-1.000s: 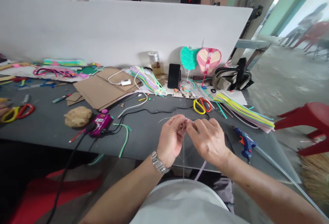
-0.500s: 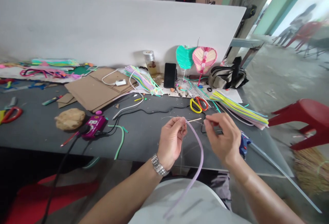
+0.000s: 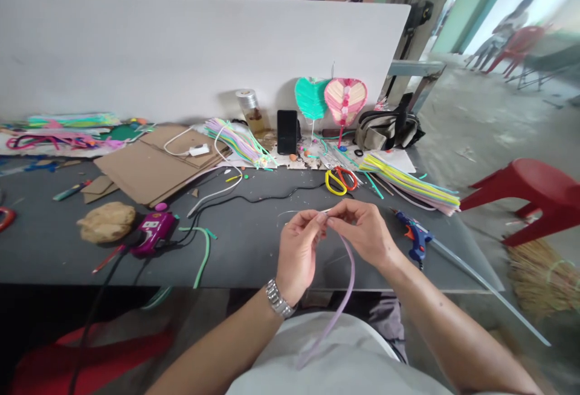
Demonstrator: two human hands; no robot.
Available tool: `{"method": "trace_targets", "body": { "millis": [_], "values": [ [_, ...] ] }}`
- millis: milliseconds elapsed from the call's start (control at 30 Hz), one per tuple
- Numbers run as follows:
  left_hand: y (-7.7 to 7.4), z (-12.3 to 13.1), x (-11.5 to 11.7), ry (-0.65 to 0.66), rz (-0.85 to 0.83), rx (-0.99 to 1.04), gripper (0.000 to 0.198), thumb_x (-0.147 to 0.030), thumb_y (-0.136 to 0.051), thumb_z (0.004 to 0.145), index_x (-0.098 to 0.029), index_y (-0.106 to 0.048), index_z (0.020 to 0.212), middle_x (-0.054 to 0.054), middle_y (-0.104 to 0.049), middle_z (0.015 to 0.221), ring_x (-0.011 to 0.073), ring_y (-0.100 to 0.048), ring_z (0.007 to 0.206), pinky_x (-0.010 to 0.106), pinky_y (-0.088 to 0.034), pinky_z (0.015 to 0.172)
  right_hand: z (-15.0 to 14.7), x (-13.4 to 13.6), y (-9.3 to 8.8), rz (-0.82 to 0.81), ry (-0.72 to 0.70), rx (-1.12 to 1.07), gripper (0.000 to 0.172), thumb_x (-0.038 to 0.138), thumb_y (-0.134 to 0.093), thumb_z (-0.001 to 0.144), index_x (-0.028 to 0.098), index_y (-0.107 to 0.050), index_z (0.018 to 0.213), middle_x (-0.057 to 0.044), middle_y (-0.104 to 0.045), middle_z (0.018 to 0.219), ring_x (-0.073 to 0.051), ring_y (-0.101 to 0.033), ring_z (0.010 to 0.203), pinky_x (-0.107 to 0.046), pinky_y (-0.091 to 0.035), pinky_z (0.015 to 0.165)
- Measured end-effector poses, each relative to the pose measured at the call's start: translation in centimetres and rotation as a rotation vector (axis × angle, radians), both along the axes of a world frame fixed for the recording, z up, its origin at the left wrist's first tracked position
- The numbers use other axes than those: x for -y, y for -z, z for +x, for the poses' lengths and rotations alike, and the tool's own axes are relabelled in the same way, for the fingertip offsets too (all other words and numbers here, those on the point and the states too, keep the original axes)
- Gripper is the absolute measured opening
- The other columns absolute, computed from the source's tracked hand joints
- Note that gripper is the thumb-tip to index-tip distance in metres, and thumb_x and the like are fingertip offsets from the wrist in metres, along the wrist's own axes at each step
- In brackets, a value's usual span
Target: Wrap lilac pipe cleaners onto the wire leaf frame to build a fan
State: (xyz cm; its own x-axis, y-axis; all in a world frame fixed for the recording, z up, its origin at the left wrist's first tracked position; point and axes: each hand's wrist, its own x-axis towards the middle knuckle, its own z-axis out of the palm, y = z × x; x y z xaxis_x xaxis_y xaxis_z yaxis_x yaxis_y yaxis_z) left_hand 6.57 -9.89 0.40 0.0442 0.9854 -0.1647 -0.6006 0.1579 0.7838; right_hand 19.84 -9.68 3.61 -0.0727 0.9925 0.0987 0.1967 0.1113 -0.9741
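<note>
Pinching together at the fingertips, the left hand and right hand are, I am recording, gripping the top of a pale lilac chenille stem, which is curving down past a dark grey worktable toward a white shirt.

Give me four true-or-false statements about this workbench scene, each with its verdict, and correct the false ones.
1. The left hand wears a metal wristwatch. True.
2. The right hand grips the blue hot glue gun. False: the glue gun lies on the table to the right of the hands, and both hands pinch a lilac strip.
3. Scissors with yellow and red handles lie on the table beyond the hands. True.
4. The teal heart-shaped craft and the pink heart-shaped craft lie flat. False: both stand upright on stems in front of the white panel.
</note>
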Motion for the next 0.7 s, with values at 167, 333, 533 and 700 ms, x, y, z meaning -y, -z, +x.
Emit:
{"method": "trace_targets", "body": {
  "millis": [167, 333, 533, 700],
  "values": [
    [0.4, -1.3, 1.3, 0.039, 0.011, -0.071, 0.030, -0.036, -0.083, 0.079, -0.017, -0.078, 0.101, 0.007, -0.076, 0.099, 0.0166, -0.068, 0.094, 0.026, -0.052, 0.086, 0.8, -0.5, 0.6, -0.039, 0.037, 0.033, 0.018, 0.035, -0.071, 0.077, 0.017, -0.072, 0.075, -0.003, -0.071, 0.070, -0.014, -0.059, 0.063, -0.027, -0.044, 0.062],
    [-0.8, -5.4, 3.7, 0.225, -0.016, -0.384, 0.039, -0.031, -0.087, 0.075, -0.019, -0.079, 0.111, 0.016, -0.075, 0.117, 0.0271, -0.069, 0.115, 0.032, -0.055, 0.096, 2.0, -0.9, 1.1, -0.074, 0.039, 0.034, 0.020, 0.037, -0.073, 0.075, 0.017, -0.072, 0.075, -0.002, -0.070, 0.070, -0.013, -0.057, 0.063, -0.026, -0.043, 0.060],
    [-4.2, -8.8, 1.2, -0.138, 0.301, -0.697, 0.017, -0.025, -0.088, 0.069, -0.019, -0.073, 0.074, 0.002, -0.067, 0.068, 0.0144, -0.056, 0.061, 0.023, -0.045, 0.056, 2.3, -1.7, 1.5, -0.106, -0.009, 0.044, 0.020, 0.036, -0.073, 0.073, 0.017, -0.073, 0.076, 0.000, -0.067, 0.067, -0.011, -0.053, 0.060, -0.025, -0.040, 0.058],
    [-5.4, -8.2, -3.1, -0.095, 0.473, -0.843, 0.018, -0.024, -0.082, 0.075, -0.020, -0.067, 0.064, -0.002, -0.054, 0.056, 0.0123, -0.041, 0.053, 0.025, -0.030, 0.053, 2.3, -2.7, 2.1, -0.134, -0.042, 0.042, 0.019, 0.035, -0.075, 0.070, 0.017, -0.072, 0.074, 0.003, -0.062, 0.062, -0.010, -0.047, 0.057, -0.025, -0.034, 0.054]
  ]
}}
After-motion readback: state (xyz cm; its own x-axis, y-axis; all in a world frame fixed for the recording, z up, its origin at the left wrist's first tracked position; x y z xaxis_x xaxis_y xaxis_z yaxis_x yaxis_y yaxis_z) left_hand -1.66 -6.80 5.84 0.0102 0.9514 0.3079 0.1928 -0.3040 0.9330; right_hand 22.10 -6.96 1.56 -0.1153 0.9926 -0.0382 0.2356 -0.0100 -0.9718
